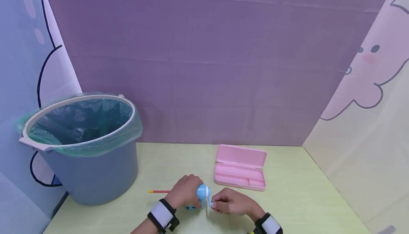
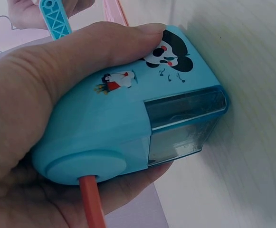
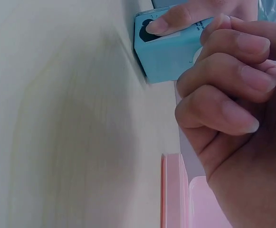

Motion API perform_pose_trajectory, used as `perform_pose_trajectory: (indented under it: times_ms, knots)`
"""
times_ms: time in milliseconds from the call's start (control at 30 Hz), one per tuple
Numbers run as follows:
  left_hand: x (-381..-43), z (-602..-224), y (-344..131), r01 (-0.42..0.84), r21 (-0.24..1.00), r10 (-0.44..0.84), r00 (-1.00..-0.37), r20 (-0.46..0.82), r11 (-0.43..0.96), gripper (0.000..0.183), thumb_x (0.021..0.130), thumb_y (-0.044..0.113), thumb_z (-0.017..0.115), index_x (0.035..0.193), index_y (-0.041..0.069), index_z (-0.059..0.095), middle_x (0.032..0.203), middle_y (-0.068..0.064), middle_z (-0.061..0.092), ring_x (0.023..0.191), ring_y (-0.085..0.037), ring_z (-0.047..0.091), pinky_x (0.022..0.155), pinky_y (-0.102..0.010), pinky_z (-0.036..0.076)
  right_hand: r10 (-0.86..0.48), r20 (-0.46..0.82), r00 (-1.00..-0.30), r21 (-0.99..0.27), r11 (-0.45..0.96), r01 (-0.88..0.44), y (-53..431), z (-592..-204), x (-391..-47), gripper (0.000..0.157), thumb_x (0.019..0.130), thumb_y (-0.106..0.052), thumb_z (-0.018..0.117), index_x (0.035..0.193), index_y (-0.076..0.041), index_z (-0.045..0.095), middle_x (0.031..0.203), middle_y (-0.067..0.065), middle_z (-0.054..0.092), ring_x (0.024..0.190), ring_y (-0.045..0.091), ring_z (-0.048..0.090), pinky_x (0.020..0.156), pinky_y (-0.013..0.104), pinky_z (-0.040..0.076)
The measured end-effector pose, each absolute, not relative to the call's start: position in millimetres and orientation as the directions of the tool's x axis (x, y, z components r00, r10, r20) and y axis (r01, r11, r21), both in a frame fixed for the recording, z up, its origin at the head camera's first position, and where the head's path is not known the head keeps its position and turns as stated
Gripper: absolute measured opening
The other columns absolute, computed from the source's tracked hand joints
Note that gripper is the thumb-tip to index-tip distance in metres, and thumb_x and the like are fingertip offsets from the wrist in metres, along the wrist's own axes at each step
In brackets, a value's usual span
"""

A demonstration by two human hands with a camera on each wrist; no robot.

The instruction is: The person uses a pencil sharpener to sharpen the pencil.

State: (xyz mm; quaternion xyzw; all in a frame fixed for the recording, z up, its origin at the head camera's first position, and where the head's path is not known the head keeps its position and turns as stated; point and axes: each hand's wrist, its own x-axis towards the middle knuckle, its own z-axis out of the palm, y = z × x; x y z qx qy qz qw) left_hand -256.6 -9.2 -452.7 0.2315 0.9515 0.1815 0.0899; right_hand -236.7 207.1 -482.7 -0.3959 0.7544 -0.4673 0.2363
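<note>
My left hand [image 1: 186,191] grips a light blue pencil sharpener [image 2: 104,114] on the table, thumb across its side with cartoon stickers. A clear shavings drawer [image 2: 185,126] shows at the sharpener's base. Out of its round front hole sticks a red pencil [image 2: 92,202]; in the head view its yellow-tipped end lies left of that hand. On the opposite side is a blue crank arm [image 2: 55,19]. The fingertips of my right hand [image 1: 230,202] pinch the crank's end, whose knob is hidden by the fingers.
Behind the hands lies a pink pencil case [image 1: 239,175], lid up, with a divided inside. A large blue-grey bin [image 1: 99,173] with a green liner bag stands at the left. A purple cloth backdrop [image 1: 207,67] closes off the table's far edge.
</note>
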Motion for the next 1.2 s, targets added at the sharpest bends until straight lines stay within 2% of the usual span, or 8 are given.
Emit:
perform_pose_trajectory:
  times_ms: [133,367,567,900,1200]
  knots:
    - [-255.9,-452.1,-8.9,0.405,0.383,0.470,-0.878,-0.090,0.830,0.044,0.057,0.028,0.093,0.092,0.015,0.070,0.083,0.005,0.057,0.077,-0.015,0.050,0.071,-0.034,0.047,-0.814,0.012,-0.581,-0.891,0.255,-0.375,207.6,-478.9,-236.6,0.034,0.103,-0.020,0.049,0.081,0.004,0.057,0.061,-0.007,0.038,0.051,0.001,0.032,0.047,0.017,0.027]
    - [-257.1,-452.4,-8.4,0.425,0.366,0.480,-0.874,-0.073,0.828,0.044,0.057,0.028,0.094,0.093,0.015,0.070,0.083,0.005,0.057,0.077,-0.015,0.050,0.071,-0.033,0.047,-0.772,0.012,-0.635,-0.888,0.284,-0.362,207.9,-469.0,-239.0,0.031,0.102,-0.019,0.050,0.083,0.003,0.059,0.063,-0.006,0.041,0.051,0.002,0.035,0.048,0.018,0.029]
    - [-257.5,-453.5,-9.3,0.411,0.372,0.475,-0.874,-0.098,0.832,0.044,0.057,0.028,0.094,0.092,0.016,0.070,0.083,0.006,0.058,0.076,-0.014,0.051,0.071,-0.034,0.048,-0.768,0.016,-0.640,-0.875,0.298,-0.381,206.9,-467.1,-239.5,0.033,0.103,-0.020,0.049,0.084,0.006,0.059,0.063,-0.007,0.041,0.051,0.002,0.035,0.049,0.018,0.029]
    - [-257.4,-453.5,-11.0,0.441,0.376,0.499,-0.864,-0.066,0.815,0.043,0.056,0.027,0.094,0.090,0.017,0.070,0.082,0.006,0.058,0.076,-0.014,0.051,0.070,-0.032,0.048,-0.768,0.031,-0.639,-0.885,0.276,-0.376,208.4,-461.9,-243.0,0.037,0.104,-0.022,0.048,0.092,0.011,0.059,0.066,-0.006,0.042,0.054,0.004,0.036,0.051,0.019,0.030]
    - [-256.4,-451.8,-10.6,0.429,0.375,0.494,-0.865,-0.092,0.822,0.044,0.057,0.028,0.094,0.093,0.016,0.071,0.083,0.006,0.058,0.077,-0.014,0.050,0.071,-0.033,0.048,-0.750,0.041,-0.660,-0.868,0.301,-0.396,209.0,-458.5,-247.0,0.034,0.103,-0.022,0.049,0.094,0.009,0.062,0.068,-0.006,0.046,0.055,0.004,0.038,0.051,0.019,0.032]
